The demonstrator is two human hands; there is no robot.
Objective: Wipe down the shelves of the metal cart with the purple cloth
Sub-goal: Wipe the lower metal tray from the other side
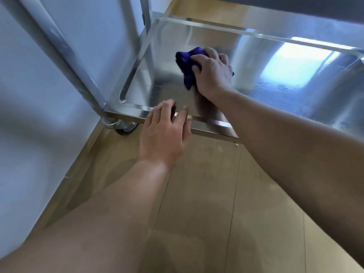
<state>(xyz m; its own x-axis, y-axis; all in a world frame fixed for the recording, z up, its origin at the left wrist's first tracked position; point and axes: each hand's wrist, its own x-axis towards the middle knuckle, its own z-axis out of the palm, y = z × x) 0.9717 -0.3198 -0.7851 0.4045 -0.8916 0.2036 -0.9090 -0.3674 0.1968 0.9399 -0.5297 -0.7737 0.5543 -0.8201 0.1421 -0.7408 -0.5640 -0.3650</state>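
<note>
The metal cart's bottom shelf [157, 89] is a shiny steel tray with a raised rim, seen from above. My right hand [213, 73] presses the bunched purple cloth [187, 64] onto the shelf's left middle, fingers curled over it. My left hand [165, 131] rests on the shelf's front rim, fingers hooked over the edge. Water droplets [275, 87] speckle the shelf's right part.
The cart's left upright post [65, 50] rises beside a white wall [29, 95]. A caster wheel [124, 127] sits under the front left corner. An upper shelf's edge [295, 8] overhangs at the top. Beige floor tiles [206, 194] lie below.
</note>
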